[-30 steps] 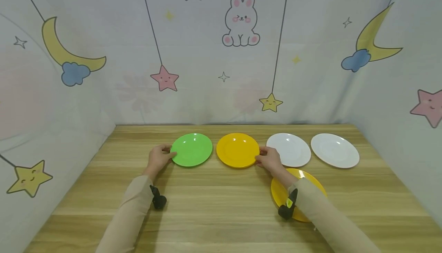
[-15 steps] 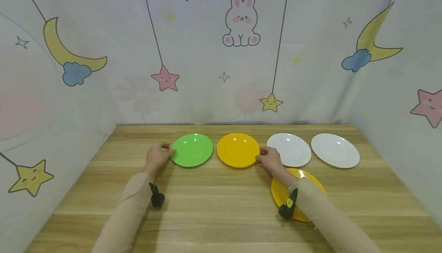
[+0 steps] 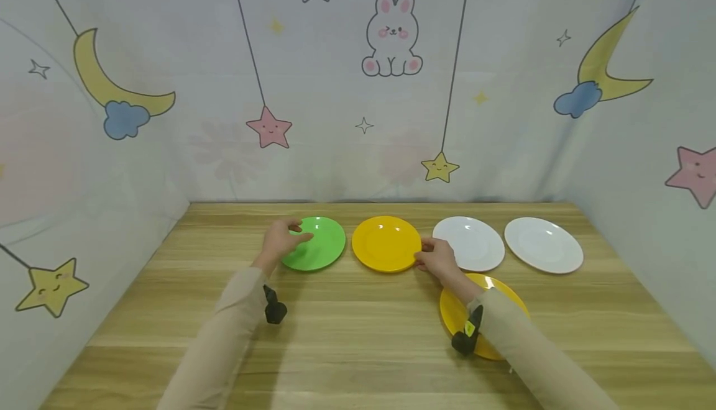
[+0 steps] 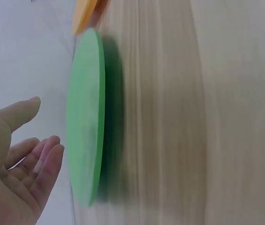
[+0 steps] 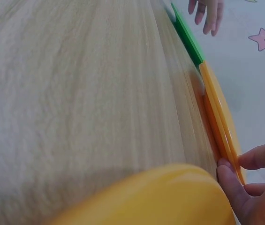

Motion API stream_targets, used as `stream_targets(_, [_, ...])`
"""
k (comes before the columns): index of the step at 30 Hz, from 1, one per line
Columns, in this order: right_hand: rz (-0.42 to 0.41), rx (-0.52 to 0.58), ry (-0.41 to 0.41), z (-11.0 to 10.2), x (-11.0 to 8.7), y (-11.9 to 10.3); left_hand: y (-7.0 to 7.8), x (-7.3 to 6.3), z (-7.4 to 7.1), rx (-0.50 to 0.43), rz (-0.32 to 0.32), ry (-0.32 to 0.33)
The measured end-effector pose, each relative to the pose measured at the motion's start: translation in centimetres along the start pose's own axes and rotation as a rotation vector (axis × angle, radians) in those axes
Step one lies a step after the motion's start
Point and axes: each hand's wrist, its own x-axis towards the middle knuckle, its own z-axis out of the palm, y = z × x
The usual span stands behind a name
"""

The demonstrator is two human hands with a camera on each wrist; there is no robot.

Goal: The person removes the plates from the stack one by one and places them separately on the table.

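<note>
My left hand (image 3: 282,239) hovers over the left part of the green plate (image 3: 321,248), fingers apart and holding nothing. In the left wrist view that hand (image 4: 19,159) shows a gap between its fingertips and the plate (image 4: 85,122). At the right rim of the back yellow plate (image 3: 386,243), my right hand (image 3: 437,258) pinches the edge. The right wrist view has its fingers (image 5: 261,157) on either side of that plate's rim (image 5: 221,117). A second yellow plate (image 3: 455,310) lies nearer, partly hidden beneath the right forearm.
Two white plates (image 3: 467,242) (image 3: 542,244) lie at the back right of the wooden table (image 3: 358,348), the first one partly behind the right hand. A patterned cloth (image 3: 319,168) hangs behind the table's far edge and along both sides.
My left hand has let go of the green plate's left rim and risen to the right, over the plate. The right hand has stayed at the yellow plate's rim.
</note>
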Motion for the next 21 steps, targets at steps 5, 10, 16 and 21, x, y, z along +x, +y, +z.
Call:
stream_targets(5, [-0.008,0.000,-0.005,0.0,0.1,0.1,1.8,0.1,1.8,-0.068,0.004,-0.039])
stream_targets(10, [-0.002,0.007,0.003,0.0,0.0,0.1,3.2,0.2,3.2,-0.125,-0.004,-0.081])
stream_targets(16, [-0.002,0.014,0.001,0.0,-0.1,0.1,4.2,0.2,4.6,-0.167,-0.032,-0.112])
stream_targets(21, [0.000,0.012,-0.002,0.0,-0.1,0.0,4.8,0.1,5.5,-0.204,-0.059,-0.130])
